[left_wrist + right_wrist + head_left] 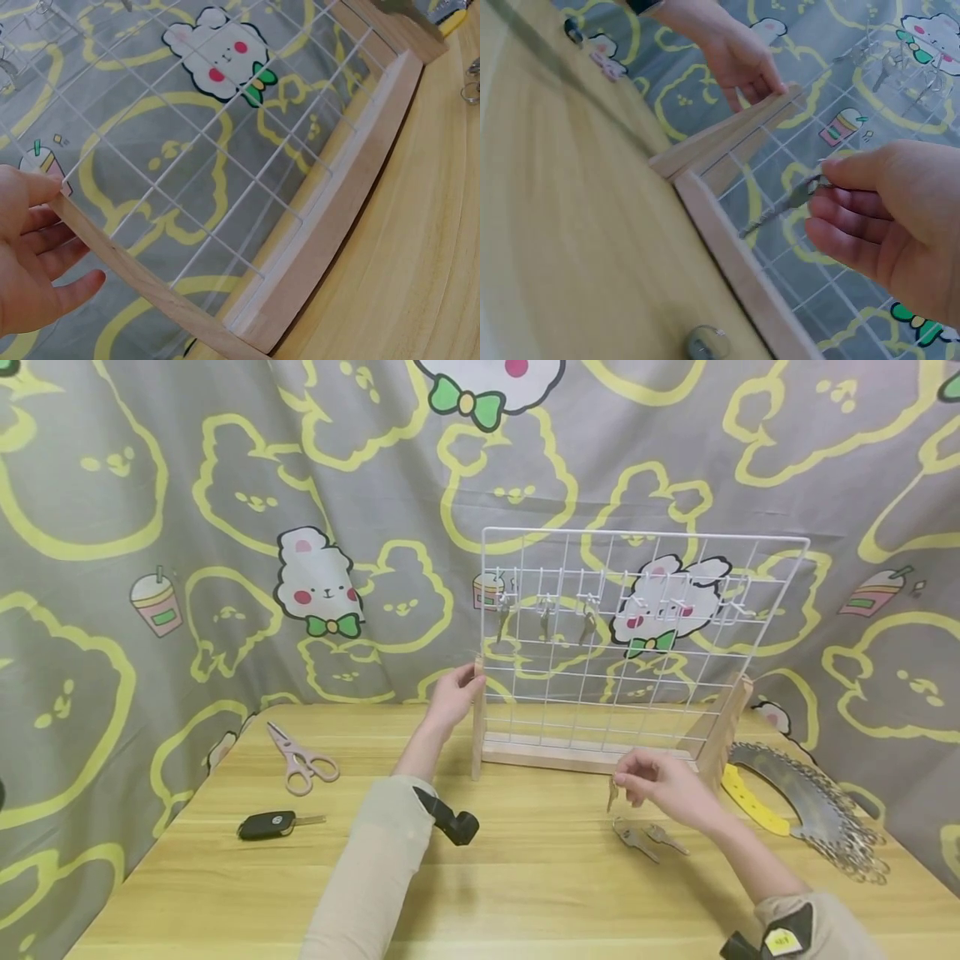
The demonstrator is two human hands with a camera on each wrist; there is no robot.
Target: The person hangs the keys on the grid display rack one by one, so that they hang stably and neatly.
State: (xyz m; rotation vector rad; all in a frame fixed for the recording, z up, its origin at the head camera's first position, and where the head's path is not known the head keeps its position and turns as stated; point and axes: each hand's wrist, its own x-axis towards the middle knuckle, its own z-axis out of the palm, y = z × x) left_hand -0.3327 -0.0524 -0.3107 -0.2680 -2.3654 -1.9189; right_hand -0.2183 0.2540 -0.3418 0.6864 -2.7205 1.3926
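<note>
My right hand [667, 785] pinches a key [787, 204] between thumb and fingertips, just in front of a white wire grid rack [577, 697]. The key hangs tilted from the fingers. On the table below lie two more keys [637, 843], at least one with a ring. With its thumb on the front, my left hand [453, 697] holds the top of the rack's left wooden side post [139, 281]; its lower fingers hang loosely behind. Keys [545, 620] hang from the three leftmost hooks of the rack, and several hooks [678, 607] to their right carry nothing.
Pink scissors [300, 762] and a black car key [267, 825] lie at the left of the table [450, 910]. To the right of the rack is a yellow-handled loop [757, 802] strung with many metal rings. A patterned curtain [405, 468] hangs behind.
</note>
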